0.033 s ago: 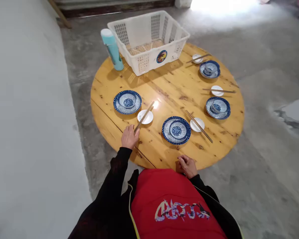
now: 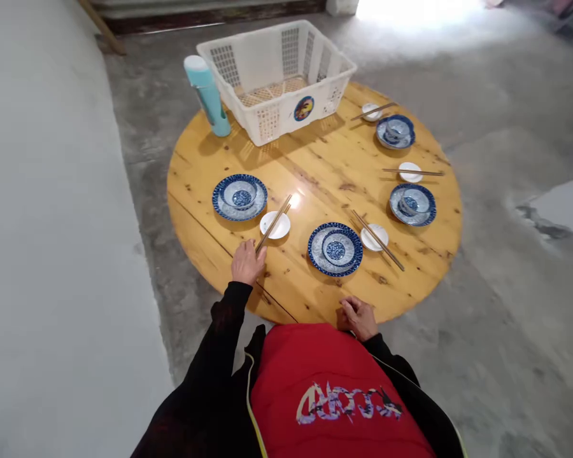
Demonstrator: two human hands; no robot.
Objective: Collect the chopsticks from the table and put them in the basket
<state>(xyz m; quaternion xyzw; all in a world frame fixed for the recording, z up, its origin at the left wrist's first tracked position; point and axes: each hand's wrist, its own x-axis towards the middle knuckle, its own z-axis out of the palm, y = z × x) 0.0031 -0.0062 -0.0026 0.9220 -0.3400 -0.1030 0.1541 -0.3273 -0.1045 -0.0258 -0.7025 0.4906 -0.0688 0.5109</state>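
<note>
My left hand (image 2: 248,262) is closed on the near end of a pair of chopsticks (image 2: 275,222). Their far ends lie across a small white saucer (image 2: 275,234). Just beyond that hand, a blue-and-white bowl (image 2: 239,193) sits on a patterned plate (image 2: 256,208). Near the table's front edge rests my right hand (image 2: 358,317), its fingers curled with nothing visible in them. In front of it is another blue-rimmed plate (image 2: 318,257) bearing a bowl (image 2: 338,249). Right of that plate, chopsticks (image 2: 379,242) lie over a second white saucer (image 2: 381,233).
The round wooden table (image 2: 291,178) carries a white plastic basket (image 2: 272,121) and an upright turquoise flask (image 2: 210,98) at the back. Two more plates with bowls (image 2: 414,202), saucers (image 2: 409,176) and chopsticks (image 2: 430,172) line the right side. A white wall (image 2: 62,222) stands at left.
The view has turned slightly, so the table and dishes appear a little further left. Both hands keep their pose, the left still holding the chopsticks.
</note>
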